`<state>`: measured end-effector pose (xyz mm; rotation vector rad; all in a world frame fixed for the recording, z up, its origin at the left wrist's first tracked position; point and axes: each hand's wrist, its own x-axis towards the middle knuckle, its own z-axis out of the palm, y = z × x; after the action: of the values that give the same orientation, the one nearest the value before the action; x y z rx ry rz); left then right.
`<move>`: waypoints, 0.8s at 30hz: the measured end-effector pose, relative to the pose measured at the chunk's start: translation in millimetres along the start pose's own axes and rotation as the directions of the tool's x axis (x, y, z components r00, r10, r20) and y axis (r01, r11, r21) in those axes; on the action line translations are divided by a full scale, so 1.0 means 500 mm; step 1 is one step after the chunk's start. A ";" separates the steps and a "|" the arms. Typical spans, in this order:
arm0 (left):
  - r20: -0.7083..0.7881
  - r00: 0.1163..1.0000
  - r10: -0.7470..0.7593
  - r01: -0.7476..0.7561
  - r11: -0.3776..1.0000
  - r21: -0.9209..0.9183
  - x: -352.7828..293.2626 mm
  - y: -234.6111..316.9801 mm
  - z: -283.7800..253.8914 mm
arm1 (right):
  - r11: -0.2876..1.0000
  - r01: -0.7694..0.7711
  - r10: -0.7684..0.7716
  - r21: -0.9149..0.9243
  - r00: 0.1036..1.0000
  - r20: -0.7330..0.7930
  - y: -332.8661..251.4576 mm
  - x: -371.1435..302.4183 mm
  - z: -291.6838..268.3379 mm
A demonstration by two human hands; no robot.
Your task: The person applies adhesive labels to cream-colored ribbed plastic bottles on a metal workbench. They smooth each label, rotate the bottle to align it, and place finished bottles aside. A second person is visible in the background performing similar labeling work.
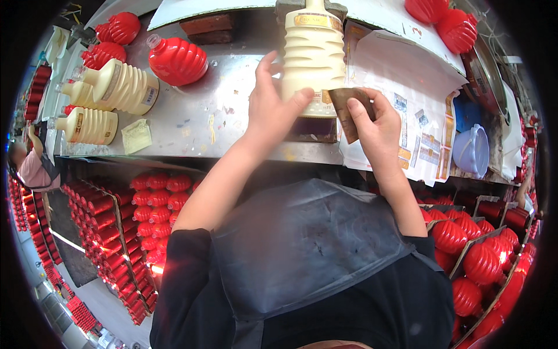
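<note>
Nearest, below the worktop (pixel 229 119): a dark apron (pixel 314 244). Just beyond, at the near edge, both hands at a cream bottle (pixel 314 55), neck pointing away. Left hand (pixel 270 110) holding the lower left flank, thumb across the front, fingers spread along the side; cannot tell how firm a press. Right hand (pixel 375 119) pinching a bent brown piece (pixel 356 107) between thumb and fingers, one corner over the lower right of the bottle; cannot tell touching from mere overlap.

Looks prone, above all, to turning or sliding under one-sided pressure, from too light a hold on the left. Risks, too, marred print low on the front, from a hard or skewed edge of the brown piece, and a nicked left thumb, from working so near to it. Under the bottle's bottom, a purple block (pixel 314 128): a possible slip there, from poor seating.

To the right, loose printed sheets (pixel 415 142): liable to snag, from a dragging forearm. Farther right, a blue bucket (pixel 474 152): could tip, from a swung elbow. Farther left, well apart, three more bottles (pixel 128 87) and a red bottle (pixel 180 61): could knock together, from a careless reach.
</note>
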<state>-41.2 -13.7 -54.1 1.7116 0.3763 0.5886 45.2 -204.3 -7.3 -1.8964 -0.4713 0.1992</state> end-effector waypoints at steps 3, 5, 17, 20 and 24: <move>-0.042 0.995 0.088 -0.088 0.996 -0.007 0.014 -0.009 0.018 | 0.929 -0.152 0.157 0.336 0.988 0.014 0.063 -0.001 0.016; -0.066 0.991 0.119 -0.121 0.992 -0.025 0.014 -0.013 0.019 | 0.921 -0.138 0.163 0.364 0.986 -0.038 0.082 0.002 0.012; 0.134 0.977 -0.166 0.203 0.915 -0.347 0.231 0.078 0.011 | 0.248 0.864 -0.711 -0.439 0.470 0.523 -0.104 -0.016 0.068; 0.104 0.951 -0.291 0.309 0.892 -0.330 0.255 0.108 0.016 | 0.112 0.900 -0.505 -0.422 0.417 0.756 -0.120 -0.025 0.096; 0.115 0.957 -0.268 0.289 0.919 -0.267 0.259 0.118 0.015 | 0.367 0.901 -0.744 -0.232 0.434 0.508 -0.084 -0.029 0.072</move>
<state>65.2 38.0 25.5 1.3717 0.4504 0.3468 9.9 -166.5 17.0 -1.8146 -1.8334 -0.3581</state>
